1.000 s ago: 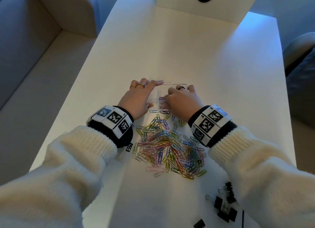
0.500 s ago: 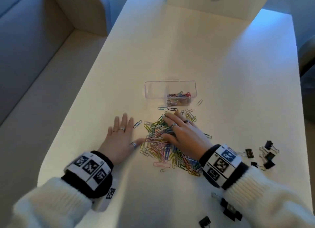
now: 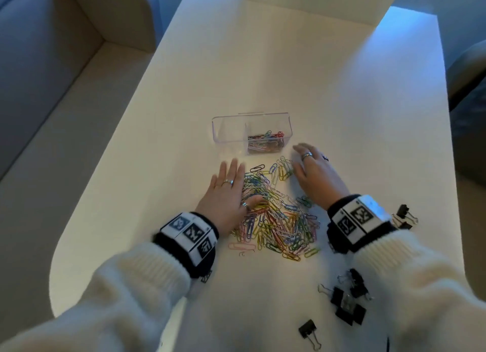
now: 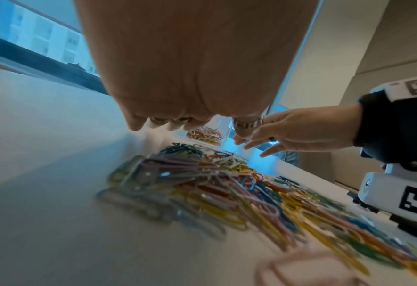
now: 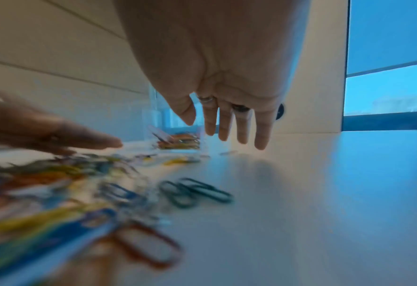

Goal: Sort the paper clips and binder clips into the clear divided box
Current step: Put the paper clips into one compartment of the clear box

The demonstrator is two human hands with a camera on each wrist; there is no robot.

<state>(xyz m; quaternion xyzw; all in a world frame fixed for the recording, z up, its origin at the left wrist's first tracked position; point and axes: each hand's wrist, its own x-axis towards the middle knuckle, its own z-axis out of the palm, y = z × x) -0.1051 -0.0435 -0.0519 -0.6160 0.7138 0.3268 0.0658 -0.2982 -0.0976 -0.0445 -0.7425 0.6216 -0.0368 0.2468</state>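
A heap of coloured paper clips lies mid-table. Behind it stands the clear divided box; its right compartment holds paper clips, its left one looks bare. My left hand lies flat and open on the heap's left edge, thumb on the clips. My right hand hovers open at the heap's right side, fingers straight, holding nothing. Black binder clips lie near the front right.
More binder clips sit beside my right wrist, and one near the front edge. The white table stretches far back to a white block. A pale sofa runs along the left.
Both hands left the box, came back to the heap. The left hand slid right onto the heap's edge; the right hand lifted off the clips and moved to the heap's right side.
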